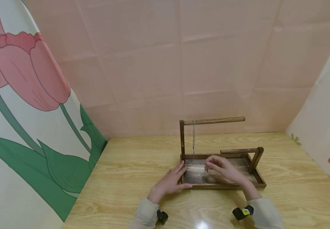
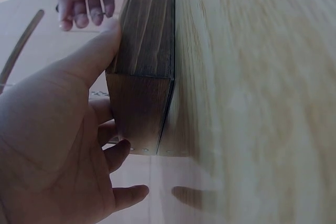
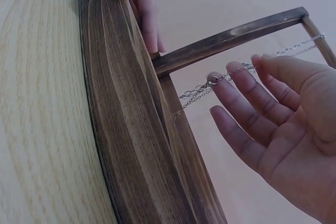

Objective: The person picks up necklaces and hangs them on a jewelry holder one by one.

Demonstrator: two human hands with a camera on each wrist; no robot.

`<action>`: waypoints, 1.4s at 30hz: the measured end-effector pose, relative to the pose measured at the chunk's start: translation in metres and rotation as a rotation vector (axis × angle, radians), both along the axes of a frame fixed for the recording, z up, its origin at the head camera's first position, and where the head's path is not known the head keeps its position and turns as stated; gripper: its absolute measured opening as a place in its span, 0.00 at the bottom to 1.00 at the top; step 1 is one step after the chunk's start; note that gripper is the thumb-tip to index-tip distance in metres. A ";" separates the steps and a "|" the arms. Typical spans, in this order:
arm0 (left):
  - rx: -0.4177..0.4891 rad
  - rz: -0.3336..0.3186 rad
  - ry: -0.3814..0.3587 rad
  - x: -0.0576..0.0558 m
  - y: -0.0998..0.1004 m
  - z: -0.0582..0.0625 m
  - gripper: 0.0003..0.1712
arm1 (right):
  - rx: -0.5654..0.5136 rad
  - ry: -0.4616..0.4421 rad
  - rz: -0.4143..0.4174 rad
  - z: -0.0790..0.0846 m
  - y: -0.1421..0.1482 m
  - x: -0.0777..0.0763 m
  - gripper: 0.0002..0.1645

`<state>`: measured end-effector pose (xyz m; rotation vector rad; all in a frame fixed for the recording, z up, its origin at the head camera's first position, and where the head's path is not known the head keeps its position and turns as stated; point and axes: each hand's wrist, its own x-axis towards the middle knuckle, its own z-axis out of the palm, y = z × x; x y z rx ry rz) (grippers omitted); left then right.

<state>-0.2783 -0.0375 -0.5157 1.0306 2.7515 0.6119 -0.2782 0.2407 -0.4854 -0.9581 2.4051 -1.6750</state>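
Note:
A dark wooden jewelry stand has a shallow tray [image 1: 225,187] with a bar on a post at each end. Over the taller left bar [image 1: 216,121] hangs a looped silver chain [image 1: 194,136]. My left hand [image 1: 170,181] rests on the tray's left end, fingers fairly straight along the end wall and thumb on the front rim. Above the tray, my right hand [image 1: 223,168] brings thumb and index fingertips together in a pinch. Fine silver chain with a clasp [image 3: 212,81] runs across its fingertips in the right wrist view. Some silver links [image 1: 188,164] show beside the left fingertips.
The lower bar [image 1: 239,151] stands on its post at the tray's right end. Beneath everything is a light wood-grain table [image 1: 136,159]. A pink sheet [image 1: 142,79] rises behind, with a tulip-printed sheet [image 1: 24,95] at left and another flowered one at right.

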 end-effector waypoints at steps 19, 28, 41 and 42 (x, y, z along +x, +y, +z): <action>-0.006 0.015 -0.005 0.001 -0.002 -0.002 0.49 | -0.024 0.014 -0.038 0.012 -0.004 0.001 0.11; -0.012 0.017 0.015 0.000 -0.004 -0.002 0.49 | -0.043 0.040 -0.036 0.023 -0.009 0.003 0.13; -0.012 -0.004 0.038 -0.001 0.000 -0.002 0.49 | -0.067 0.042 -0.056 0.032 -0.011 0.003 0.11; -0.015 -0.004 0.040 -0.001 0.001 -0.002 0.49 | -0.067 0.044 -0.059 0.032 -0.011 0.003 0.12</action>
